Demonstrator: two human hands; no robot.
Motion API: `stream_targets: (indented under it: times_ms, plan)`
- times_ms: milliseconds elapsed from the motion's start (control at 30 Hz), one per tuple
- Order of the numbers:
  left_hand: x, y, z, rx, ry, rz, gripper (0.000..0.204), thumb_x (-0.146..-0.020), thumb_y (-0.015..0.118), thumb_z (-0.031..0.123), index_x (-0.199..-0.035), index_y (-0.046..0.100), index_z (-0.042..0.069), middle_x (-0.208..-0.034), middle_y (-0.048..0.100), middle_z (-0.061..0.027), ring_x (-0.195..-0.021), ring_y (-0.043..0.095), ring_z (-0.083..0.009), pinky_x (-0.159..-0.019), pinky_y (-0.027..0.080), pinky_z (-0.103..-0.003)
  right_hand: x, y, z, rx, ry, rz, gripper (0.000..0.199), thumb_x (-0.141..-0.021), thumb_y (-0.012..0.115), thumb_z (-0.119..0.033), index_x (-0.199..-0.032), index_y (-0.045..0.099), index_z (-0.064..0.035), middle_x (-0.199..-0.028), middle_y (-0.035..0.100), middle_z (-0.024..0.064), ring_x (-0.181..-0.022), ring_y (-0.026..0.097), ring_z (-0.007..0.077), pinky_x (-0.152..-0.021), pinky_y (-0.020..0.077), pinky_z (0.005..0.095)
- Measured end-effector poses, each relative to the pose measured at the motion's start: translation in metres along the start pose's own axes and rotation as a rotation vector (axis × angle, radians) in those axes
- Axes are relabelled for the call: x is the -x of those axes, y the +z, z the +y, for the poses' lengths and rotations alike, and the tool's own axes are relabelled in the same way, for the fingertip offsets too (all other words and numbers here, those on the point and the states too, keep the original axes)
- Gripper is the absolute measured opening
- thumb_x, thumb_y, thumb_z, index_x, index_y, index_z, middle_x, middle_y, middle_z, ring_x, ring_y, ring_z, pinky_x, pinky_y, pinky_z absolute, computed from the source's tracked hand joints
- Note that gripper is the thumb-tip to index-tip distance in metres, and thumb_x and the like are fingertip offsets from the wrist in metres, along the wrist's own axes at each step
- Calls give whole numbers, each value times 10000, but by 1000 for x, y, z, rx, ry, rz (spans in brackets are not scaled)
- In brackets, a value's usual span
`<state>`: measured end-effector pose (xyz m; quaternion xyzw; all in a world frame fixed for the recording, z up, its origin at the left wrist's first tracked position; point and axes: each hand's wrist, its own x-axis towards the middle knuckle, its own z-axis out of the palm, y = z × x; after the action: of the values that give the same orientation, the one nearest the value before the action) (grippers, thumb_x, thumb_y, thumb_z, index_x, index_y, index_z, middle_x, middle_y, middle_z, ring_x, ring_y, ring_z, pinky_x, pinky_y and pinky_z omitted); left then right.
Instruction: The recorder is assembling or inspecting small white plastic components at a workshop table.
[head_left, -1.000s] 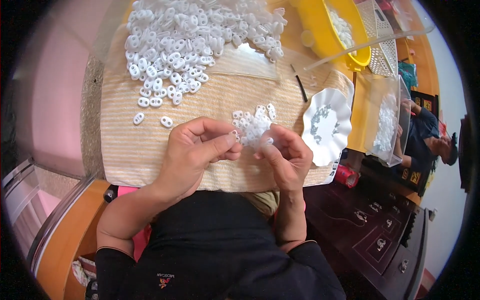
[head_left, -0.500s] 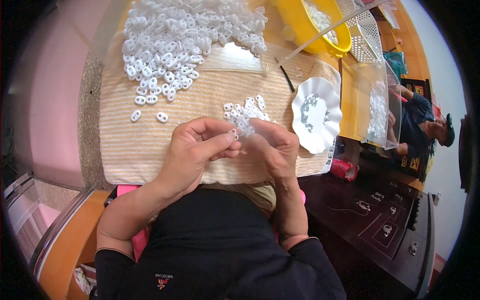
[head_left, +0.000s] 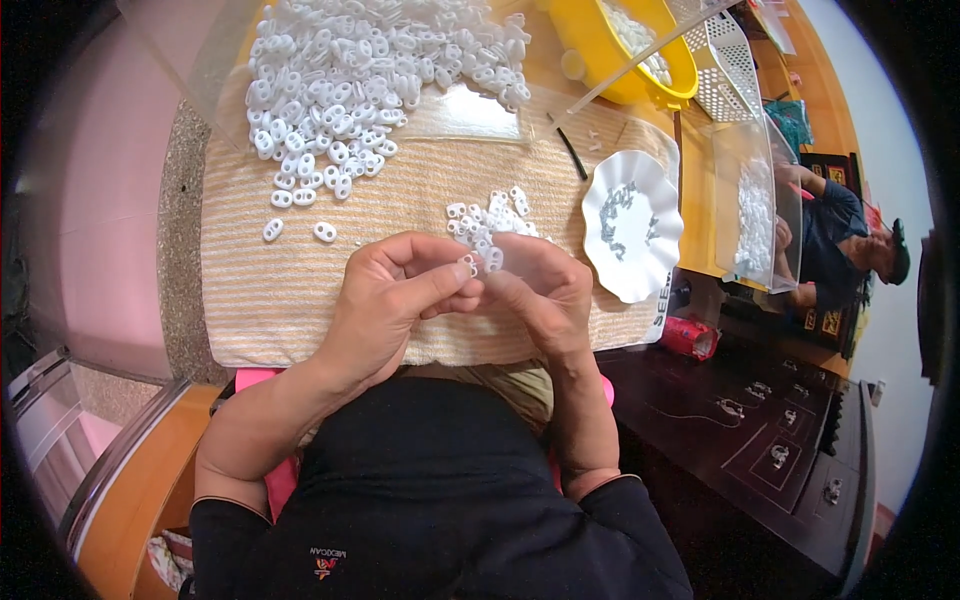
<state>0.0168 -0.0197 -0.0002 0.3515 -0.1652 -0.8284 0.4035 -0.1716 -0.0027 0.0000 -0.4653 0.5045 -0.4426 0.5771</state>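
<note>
We see the left hand (head_left: 400, 285) closed in a pinch on a small white double-ringed piece (head_left: 470, 266). The right hand (head_left: 545, 300), thumb and fingers nearly together, holds a white oval two-holed piece (head_left: 493, 260) just beside it, over the tan-striped cloth (head_left: 270, 300), toward its near edge.

Probably a home workroom: white parts (head_left: 335, 75) heap a striped towel (head_left: 265, 300) near dark decorated furniture (head_left: 720, 430).
</note>
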Motion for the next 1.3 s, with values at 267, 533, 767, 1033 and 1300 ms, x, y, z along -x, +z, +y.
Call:
stream_targets:
  times_ms: [267,533,767,1033,1300]
  plan:
    - [1,1,-1,-21,11,-9,160,-886,626,29,-1038,611,-15,-964,679,-119,-829,670,-159,-756,575,-287,1,-2,-2,-8,11,-21,309,-878,631,23,-1182,586,51,-937,614,49,-841,620,112,-752,541,249]
    - [1,2,-1,-38,28,12,148,-878,642,46,-1004,631,-30,-906,682,-108,-795,659,-136,-752,556,-267,1,-2,-1,-17,-8,-24,305,-877,618,37,-1182,597,48,-971,625,57,-851,613,105,-755,528,240]
    - [1,1,-2,-56,36,11,158,-875,648,43,-1010,630,-36,-890,683,-107,-776,660,-138,-738,556,-262,1,-3,-1,-18,-15,-41,303,-867,625,37,-1170,608,50,-979,635,66,-863,612,105,-768,521,243]
    - [1,0,-2,-80,36,-10,166,-871,645,36,-1019,624,-35,-897,682,-107,-777,663,-141,-729,562,-265,1,-2,-3,-39,-17,-46,298,-871,613,45,-1169,607,51,-996,632,80,-861,623,115,-743,524,234]
    - [1,0,-2,-98,40,-16,171,-867,645,43,-1021,619,-26,-904,681,-101,-775,665,-141,-718,566,-266,1,-6,0,-3,-48,-76,298,-873,595,54,-1170,602,61,-995,620,87,-865,623,129,-755,535,248]
